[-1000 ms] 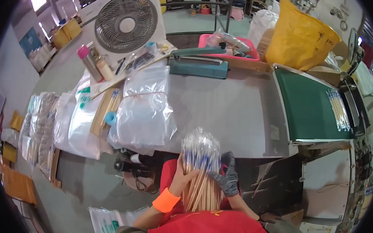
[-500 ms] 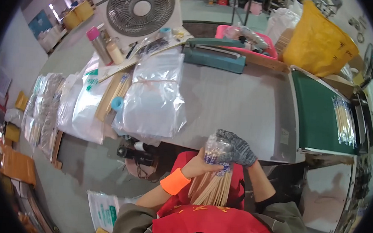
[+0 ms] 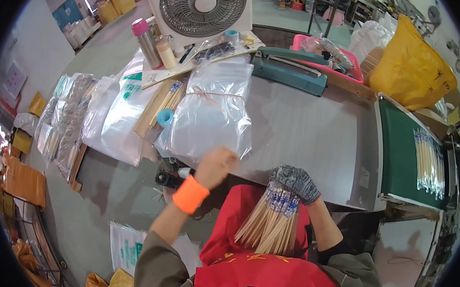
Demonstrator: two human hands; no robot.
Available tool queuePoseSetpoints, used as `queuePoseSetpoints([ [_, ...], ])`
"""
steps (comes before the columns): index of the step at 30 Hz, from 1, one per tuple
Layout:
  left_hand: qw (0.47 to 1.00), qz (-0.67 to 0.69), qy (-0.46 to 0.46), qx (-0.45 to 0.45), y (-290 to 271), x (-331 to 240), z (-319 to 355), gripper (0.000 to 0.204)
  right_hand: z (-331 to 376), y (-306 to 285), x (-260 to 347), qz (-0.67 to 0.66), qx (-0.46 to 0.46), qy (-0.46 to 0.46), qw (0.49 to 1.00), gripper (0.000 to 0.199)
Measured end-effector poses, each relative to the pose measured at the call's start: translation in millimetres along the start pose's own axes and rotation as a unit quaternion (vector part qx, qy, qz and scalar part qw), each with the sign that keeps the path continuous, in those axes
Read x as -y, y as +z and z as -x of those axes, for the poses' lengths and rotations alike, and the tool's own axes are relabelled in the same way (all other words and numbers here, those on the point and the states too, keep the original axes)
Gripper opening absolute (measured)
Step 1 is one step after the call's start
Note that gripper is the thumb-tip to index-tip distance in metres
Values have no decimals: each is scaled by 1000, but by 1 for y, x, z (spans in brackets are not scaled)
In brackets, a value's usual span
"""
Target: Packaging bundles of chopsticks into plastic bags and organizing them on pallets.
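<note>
My right hand (image 3: 295, 182), in a grey knitted glove, is closed over the top of a bundle of chopsticks (image 3: 268, 225). Their patterned blue-and-white ends sit under the glove, while the plain wooden ends fan down over my red apron (image 3: 225, 227). My bare left hand (image 3: 215, 168), below an orange wristband, is held off to the left by the near edge of a tied stack of clear plastic bags (image 3: 210, 118). Its fingers are blurred, and whether they touch the bags is unclear.
A teal bag sealer (image 3: 289, 73) stands at the table's back, before a pink basket (image 3: 358, 72). More chopsticks (image 3: 430, 163) lie on a green surface (image 3: 398, 148) at right. Further left are a fan (image 3: 204, 5), a steel flask (image 3: 149, 46) and wrapped packs (image 3: 65, 120).
My left hand has let go of the chopsticks and moved left and up towards the bags. My right hand keeps hold of the bundle. The clear plastic seen at its top no longer shows.
</note>
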State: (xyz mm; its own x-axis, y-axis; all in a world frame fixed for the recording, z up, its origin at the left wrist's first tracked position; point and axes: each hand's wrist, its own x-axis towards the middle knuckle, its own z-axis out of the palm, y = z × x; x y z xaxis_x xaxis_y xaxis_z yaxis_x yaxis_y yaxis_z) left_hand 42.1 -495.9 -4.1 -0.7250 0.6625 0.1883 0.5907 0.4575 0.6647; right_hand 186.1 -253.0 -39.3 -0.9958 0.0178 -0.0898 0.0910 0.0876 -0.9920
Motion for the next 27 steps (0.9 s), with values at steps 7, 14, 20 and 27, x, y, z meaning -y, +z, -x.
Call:
queuePoseSetpoints([
  [7,949,-243,197,37,-33,91,-71,10,0,-8,-13,121,32,-96,987,29],
  [14,983,135,76,97,-26,-25,-50,14,20,-23,-19,151,-9,-104,983,28],
  [20,963,-199,175,-47,-19,86,-37,15,30,-12,-16,133,-36,-118,983,27],
  [27,968,233,-37,87,16,8,-69,15,34,-19,-16,-66,-55,-35,996,29],
])
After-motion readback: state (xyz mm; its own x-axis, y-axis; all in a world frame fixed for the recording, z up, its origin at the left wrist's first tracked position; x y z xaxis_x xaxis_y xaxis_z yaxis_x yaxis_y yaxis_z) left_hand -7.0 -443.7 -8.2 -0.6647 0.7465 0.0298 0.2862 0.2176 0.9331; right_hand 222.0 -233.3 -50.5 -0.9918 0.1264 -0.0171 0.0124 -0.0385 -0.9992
